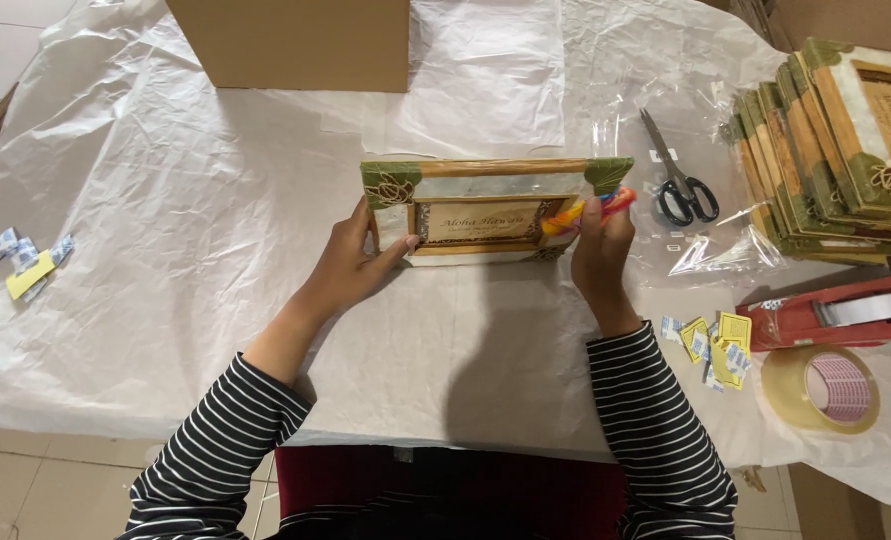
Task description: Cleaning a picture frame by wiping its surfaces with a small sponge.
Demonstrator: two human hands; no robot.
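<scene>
Near the middle of the tabletop (215, 250), the left hand (350, 268) and the right hand (600, 255), also pinching a colourful tool (587, 212), hold the frame (490, 210) upright; a loose grip could let it tip flat.

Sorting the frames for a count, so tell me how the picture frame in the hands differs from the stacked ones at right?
The held frame stands tilted up on its edge, gripped by the left hand and right hand; the stacked frames lie flat, fanned and overlapping. The held one is single and touched; the stack is untouched. Both show wooden borders and green corners.
</scene>
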